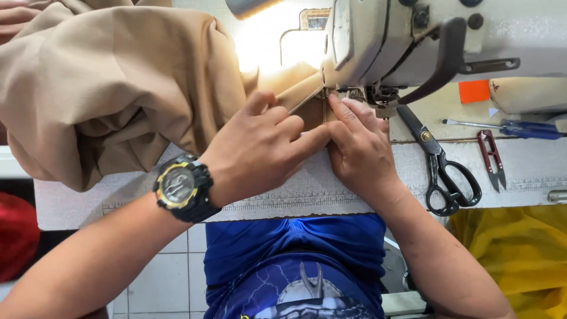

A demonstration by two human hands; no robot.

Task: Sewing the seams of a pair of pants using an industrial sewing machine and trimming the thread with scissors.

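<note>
- Left hand (260,147) and right hand (360,147) side by side, fingers flat, pressing tan fabric (118,82) near the sewing machine (425,41) foot.
- Soft, heavy folds heaped far left, draping over the counter (531,159) edge.
- Open room right: black scissors (443,171), red thread snips (491,158) on pale, textured surface.

A single camera sits on the person's head and looks steeply down, close over the work. It faces away from the body: the person's lap and a strip of tiled floor lie at the near, bottom edge, and the desk (531,159) runs across the middle. The sewing machine (425,41) fills the far right, cut off by the top edge. Both forearms enter from the near corners and meet at the centre. No second view shares the scene.
</note>
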